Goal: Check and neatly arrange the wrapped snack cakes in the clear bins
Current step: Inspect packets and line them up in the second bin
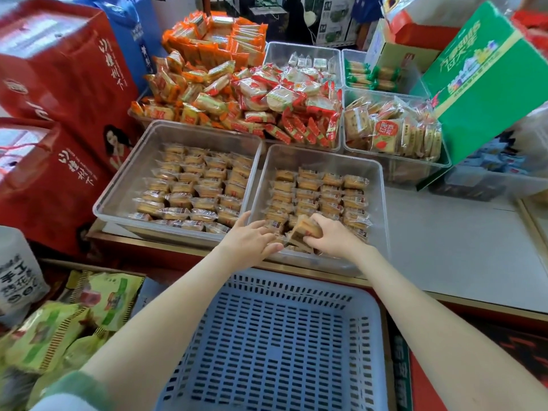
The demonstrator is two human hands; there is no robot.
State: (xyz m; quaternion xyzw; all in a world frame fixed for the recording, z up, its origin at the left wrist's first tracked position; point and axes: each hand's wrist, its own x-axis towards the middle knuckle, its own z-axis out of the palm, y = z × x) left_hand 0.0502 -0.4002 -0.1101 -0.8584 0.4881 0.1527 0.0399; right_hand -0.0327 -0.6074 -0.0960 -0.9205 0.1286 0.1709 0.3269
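Observation:
Two clear bins stand side by side, each filled with rows of wrapped golden snack cakes. The left bin (124,185) holds tidy rows (195,188). Both hands reach into the near left corner of the right bin (382,209). My right hand (332,237) grips a wrapped cake (307,229) that is tilted up out of the rows. My left hand (252,238) lies beside it with fingers extended over the cakes at the bin's near edge. The cakes under the hands are hidden.
An empty blue slotted basket (267,345) sits close below the arms. Heaped orange and red snack packs (252,96) and more clear bins (394,129) fill the back. Red gift boxes (59,84) stand left, a green carton (486,81) right, green bags (59,321) lower left.

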